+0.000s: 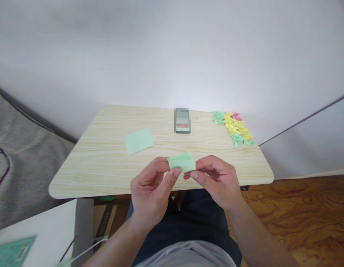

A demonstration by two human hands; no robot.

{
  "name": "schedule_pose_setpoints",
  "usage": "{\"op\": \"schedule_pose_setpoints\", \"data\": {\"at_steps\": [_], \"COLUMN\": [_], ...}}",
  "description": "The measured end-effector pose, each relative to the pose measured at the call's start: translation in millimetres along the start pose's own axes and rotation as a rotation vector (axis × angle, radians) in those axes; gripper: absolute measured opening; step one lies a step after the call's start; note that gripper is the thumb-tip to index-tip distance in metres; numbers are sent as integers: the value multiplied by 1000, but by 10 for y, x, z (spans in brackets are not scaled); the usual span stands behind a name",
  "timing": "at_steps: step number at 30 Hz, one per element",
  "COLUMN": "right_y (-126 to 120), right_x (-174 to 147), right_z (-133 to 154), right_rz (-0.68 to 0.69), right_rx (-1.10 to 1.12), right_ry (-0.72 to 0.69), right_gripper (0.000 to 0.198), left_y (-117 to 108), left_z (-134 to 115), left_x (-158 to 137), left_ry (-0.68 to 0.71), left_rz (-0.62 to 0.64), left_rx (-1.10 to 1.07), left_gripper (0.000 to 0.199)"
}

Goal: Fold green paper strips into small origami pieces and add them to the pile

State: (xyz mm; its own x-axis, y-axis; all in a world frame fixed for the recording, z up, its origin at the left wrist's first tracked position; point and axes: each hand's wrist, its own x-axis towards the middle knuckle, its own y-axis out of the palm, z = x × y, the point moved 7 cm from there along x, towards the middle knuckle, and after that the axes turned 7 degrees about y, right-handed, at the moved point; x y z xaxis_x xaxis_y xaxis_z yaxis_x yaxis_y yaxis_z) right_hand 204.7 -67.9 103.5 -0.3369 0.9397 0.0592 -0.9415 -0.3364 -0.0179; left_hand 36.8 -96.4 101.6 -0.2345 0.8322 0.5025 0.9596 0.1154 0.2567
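Observation:
Between my two hands, above the table's front edge, is a folded piece of light green paper [183, 164]. My left hand [153, 185] pinches its left end, thumb in front and fingers behind. At the right end, my right hand [216, 180] grips it between thumb and fingers. A loose flap of the paper sticks up behind the front fold. Flat green paper sheets [139, 141] lie on the table beyond my left hand. Farther right sits a group of small folded paper pieces [235, 126] in green, yellow and pink.
A phone [182, 121] with a blurred screen lies near the back of the light wooden table [105, 167], against a white wall. Lower left, a white box [49, 226] bears a green packet [15, 252] and a cable. Grey fabric [19, 155] hangs at the left.

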Motion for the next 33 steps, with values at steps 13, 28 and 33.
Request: {"op": "schedule_pose_setpoints", "data": {"at_steps": [13,28,33], "right_y": [-73,-39,-37], "right_x": [-6,19,-20], "right_z": [88,141,185], "right_rz": [-30,-148,-218], "right_rx": [-161,39,-28], "right_ry": [-45,-24,-135], "right_gripper": [11,11,10], "left_y": [-55,-19,-57], "left_z": [-77,-49,25], "left_x": [27,-16,-28], "left_ry": [108,44,-38], "left_rz": [35,22,28], "left_rx": [154,123,58], "left_gripper": [15,10,22]}}
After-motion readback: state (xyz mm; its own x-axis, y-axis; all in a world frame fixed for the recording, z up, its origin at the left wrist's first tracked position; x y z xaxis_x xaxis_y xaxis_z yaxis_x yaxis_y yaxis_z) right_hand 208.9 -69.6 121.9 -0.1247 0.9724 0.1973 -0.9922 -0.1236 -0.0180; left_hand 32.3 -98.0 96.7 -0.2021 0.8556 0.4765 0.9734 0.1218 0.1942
